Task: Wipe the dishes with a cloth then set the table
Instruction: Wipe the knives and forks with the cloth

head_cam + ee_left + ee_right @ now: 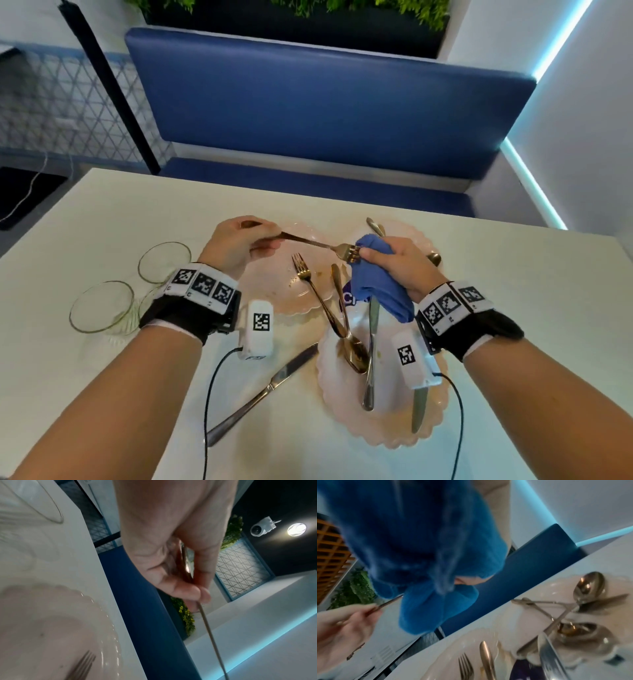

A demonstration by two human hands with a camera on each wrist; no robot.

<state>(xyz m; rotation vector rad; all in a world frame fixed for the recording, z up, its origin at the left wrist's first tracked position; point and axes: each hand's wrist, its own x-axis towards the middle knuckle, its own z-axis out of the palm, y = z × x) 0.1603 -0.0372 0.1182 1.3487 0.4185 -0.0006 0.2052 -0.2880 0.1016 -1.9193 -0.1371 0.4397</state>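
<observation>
**A:** What are your hands doing?

**B:** My left hand (239,245) pinches the handle of a gold-coloured metal fork (320,245) between thumb and fingers, holding it level above the table. My right hand (404,265) is curled round a bunched blue fleecy cloth (380,284), and the cloth is squeezed onto the fork's tines.

**A:** What's hidden or hard to see?

**B:** The tines are half buried in the cloth, so I can't see their tips. In the left wrist view my palm covers most of the handle, and the picture is soft. The right wrist view is blurred, and the cloth fills its upper left. The knife with a silver blade (419,407) is partly behind my wrist camera.

**A:** Where are the dishes?

**B:** Three pale pink scalloped plates sit on the white table (102,212): the far left plate (274,274) carries a second gold fork (313,291), the far right plate (414,236) is mostly behind my right hand, and the near plate (387,435) holds a gold spoon (354,349) and a silver knife (371,346). Another silver table knife (260,394) lies on the table. Two clear glass tumblers (102,306) stand at the left.

**A:** Any writing?

**B:** A dark blue label under the cloth shows pale letters, too cut off to read; my wristbands carry black-and-white square codes
</observation>
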